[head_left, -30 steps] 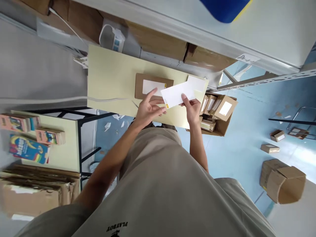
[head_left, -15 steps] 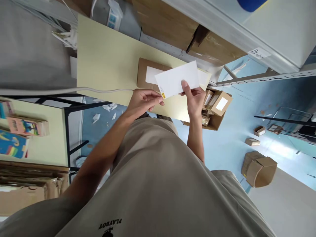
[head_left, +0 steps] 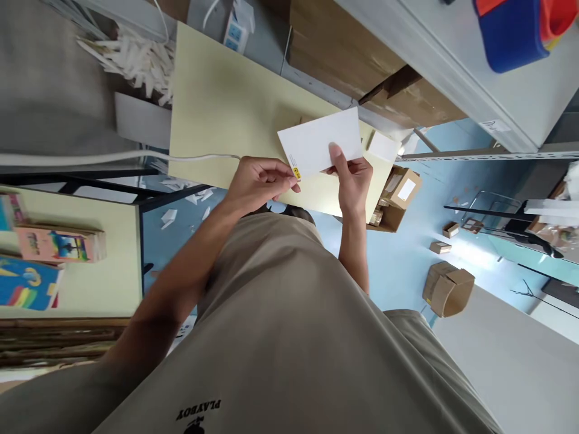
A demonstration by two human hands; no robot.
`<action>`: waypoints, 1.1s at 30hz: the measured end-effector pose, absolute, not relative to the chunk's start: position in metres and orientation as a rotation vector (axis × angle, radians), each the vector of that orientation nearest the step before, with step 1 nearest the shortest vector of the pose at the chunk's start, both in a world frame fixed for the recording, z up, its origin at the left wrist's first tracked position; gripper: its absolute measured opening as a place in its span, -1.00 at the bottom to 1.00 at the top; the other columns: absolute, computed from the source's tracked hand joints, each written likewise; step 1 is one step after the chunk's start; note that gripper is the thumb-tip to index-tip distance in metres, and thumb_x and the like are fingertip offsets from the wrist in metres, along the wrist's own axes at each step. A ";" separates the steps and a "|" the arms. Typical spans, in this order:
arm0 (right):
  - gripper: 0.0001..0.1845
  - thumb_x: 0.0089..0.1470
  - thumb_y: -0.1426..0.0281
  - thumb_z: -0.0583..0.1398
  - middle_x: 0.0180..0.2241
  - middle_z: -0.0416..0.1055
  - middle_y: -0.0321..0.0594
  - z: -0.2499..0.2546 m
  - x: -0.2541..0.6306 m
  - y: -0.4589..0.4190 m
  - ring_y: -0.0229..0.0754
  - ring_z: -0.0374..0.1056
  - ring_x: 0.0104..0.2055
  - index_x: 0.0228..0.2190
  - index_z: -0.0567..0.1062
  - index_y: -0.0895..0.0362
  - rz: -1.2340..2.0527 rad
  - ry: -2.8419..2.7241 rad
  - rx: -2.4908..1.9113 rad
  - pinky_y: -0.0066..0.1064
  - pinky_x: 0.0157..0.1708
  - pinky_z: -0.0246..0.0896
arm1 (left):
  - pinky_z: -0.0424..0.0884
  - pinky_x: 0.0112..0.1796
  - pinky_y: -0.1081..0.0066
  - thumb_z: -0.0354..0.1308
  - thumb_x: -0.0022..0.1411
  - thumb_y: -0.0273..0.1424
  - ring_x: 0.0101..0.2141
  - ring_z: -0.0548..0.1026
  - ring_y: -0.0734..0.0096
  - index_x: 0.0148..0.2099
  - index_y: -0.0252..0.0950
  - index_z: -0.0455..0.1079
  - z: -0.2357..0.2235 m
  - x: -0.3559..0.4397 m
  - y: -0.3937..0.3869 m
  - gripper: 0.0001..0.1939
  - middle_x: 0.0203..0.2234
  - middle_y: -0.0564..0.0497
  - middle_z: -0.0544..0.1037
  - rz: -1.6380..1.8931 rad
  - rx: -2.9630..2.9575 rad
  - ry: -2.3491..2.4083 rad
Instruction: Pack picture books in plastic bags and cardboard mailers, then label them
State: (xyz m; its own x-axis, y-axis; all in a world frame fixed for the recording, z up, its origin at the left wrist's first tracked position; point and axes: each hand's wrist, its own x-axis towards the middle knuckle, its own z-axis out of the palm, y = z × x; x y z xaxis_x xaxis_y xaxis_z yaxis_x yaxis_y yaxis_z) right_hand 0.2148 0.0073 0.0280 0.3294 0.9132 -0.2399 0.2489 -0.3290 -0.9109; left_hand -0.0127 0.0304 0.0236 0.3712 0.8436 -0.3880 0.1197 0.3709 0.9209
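Observation:
My right hand [head_left: 354, 181] grips the right end of a white rectangular paper label [head_left: 319, 140], thumb on top and fingers underneath. The label is tilted above the table, with a small yellow mark and fine print at its lower left corner. At that corner my left hand [head_left: 262, 181] is closed in a pinch, thumb and forefinger together on the edge. Beneath the label is the cream table [head_left: 217, 114]. A brown box there is almost wholly covered by the label. A white sheet [head_left: 383, 146] lies at the table's right end.
Large cartons [head_left: 344, 48] stand behind the table, under a grey shelf [head_left: 434, 66]. An open carton of small boxes [head_left: 393, 208] is to the right. A white cable [head_left: 199, 158] crosses from the left. Books [head_left: 58, 241] lie on another table; paper scraps [head_left: 168, 218] litter the floor.
The view has shifted, showing more of the shelf and the paper scraps at left. The label now covers nearly all of the brown box. Both hands keep their hold.

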 end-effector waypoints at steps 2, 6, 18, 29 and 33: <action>-0.39 0.38 -0.26 0.31 -0.34 0.63 -0.22 0.024 0.192 0.012 -0.12 0.65 -0.25 -0.25 0.66 0.04 1.045 -1.064 -1.821 -0.27 -0.19 0.66 | 0.44 -0.53 0.36 0.50 0.22 -0.03 -0.51 0.54 0.37 -0.27 -0.24 0.66 0.026 -0.035 0.037 -0.64 -0.43 -0.09 0.71 0.613 1.118 1.078; -0.43 0.34 -0.22 0.38 -0.26 0.66 -0.19 0.024 0.147 0.014 -0.12 0.66 -0.18 -0.18 0.68 0.05 0.984 -1.150 -1.988 -0.33 -0.19 0.61 | 0.35 -0.51 0.38 0.46 0.21 -0.04 -0.51 0.49 0.42 -0.29 -0.23 0.67 0.032 -0.074 0.048 -0.66 -0.42 -0.07 0.70 0.676 1.139 1.002; -0.68 0.32 -0.06 0.47 -0.17 0.60 -0.22 0.083 0.051 0.002 -0.15 0.57 -0.22 -0.19 0.77 -0.09 0.957 -1.458 -1.727 -0.28 -0.30 0.61 | 0.41 -0.42 0.39 0.40 0.27 -0.18 -0.40 0.59 0.35 -0.25 -0.18 0.71 0.031 -0.148 0.058 -0.81 -0.39 0.01 0.71 0.672 1.345 1.036; -0.76 0.43 0.19 0.34 -0.20 0.56 -0.25 0.076 0.029 0.012 -0.20 0.52 -0.28 -0.31 0.62 -0.01 0.849 -1.541 -1.887 -0.32 -0.24 0.53 | 0.58 -0.27 0.35 0.41 0.21 -0.24 -0.34 0.66 0.26 -0.31 -0.20 0.61 0.006 -0.155 0.070 -0.85 -0.37 0.00 0.74 0.670 1.370 1.085; -0.73 0.42 0.15 0.34 -0.24 0.53 -0.27 0.083 0.028 0.010 -0.19 0.53 -0.27 -0.32 0.58 -0.01 0.883 -1.474 -1.849 -0.35 -0.33 0.46 | 0.59 -0.11 0.26 0.37 0.16 -0.34 -0.29 0.69 0.17 -0.34 -0.18 0.56 -0.044 -0.150 0.087 -0.93 -0.37 -0.02 0.75 0.580 1.451 1.240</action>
